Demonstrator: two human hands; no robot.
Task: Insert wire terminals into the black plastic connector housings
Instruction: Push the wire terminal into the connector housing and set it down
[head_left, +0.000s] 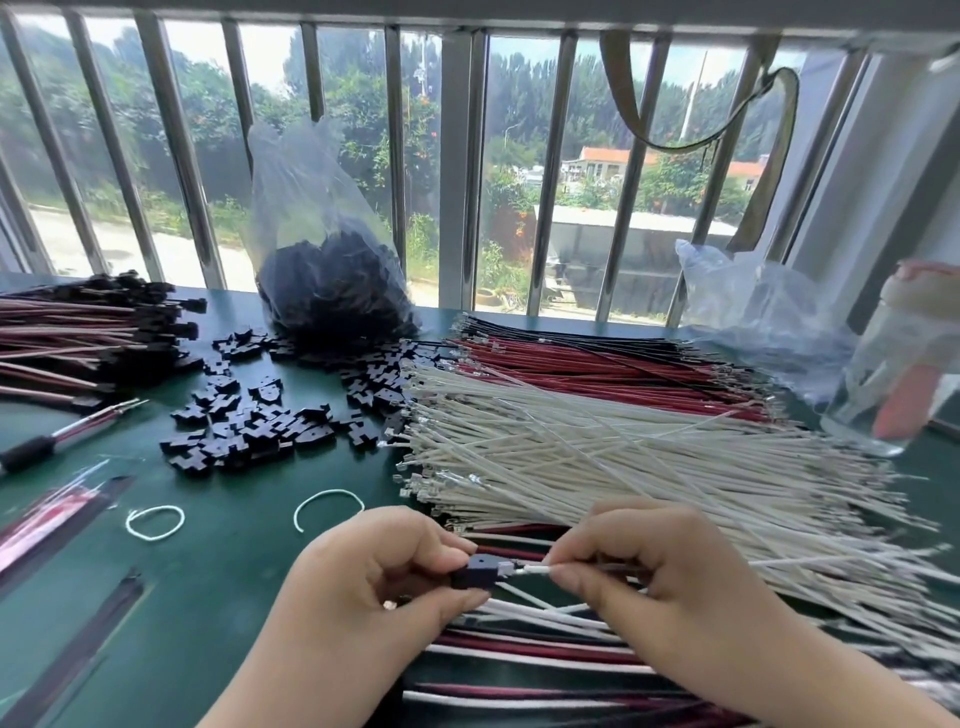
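The left hand (384, 577) pinched a black connector housing (475, 571), while the right hand (639, 566) held a white wire (535, 570), its terminal at the housing's opening. Loose housings (249, 410) lay beyond the left hand.

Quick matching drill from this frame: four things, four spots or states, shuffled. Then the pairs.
Things:
1. white wires
2. loose black housings
3. plastic bag of housings
4. finished harnesses

Places/states:
A. standing by the window bars
B. piled at the far left of the table
C. scattered on the green mat, centre-left
D. big bundle fanned out right of centre

Pairs: 1-D, 2-C, 3-A, 4-B

Meanwhile the left hand pinches one housing; the right hand feeds a white wire into it.
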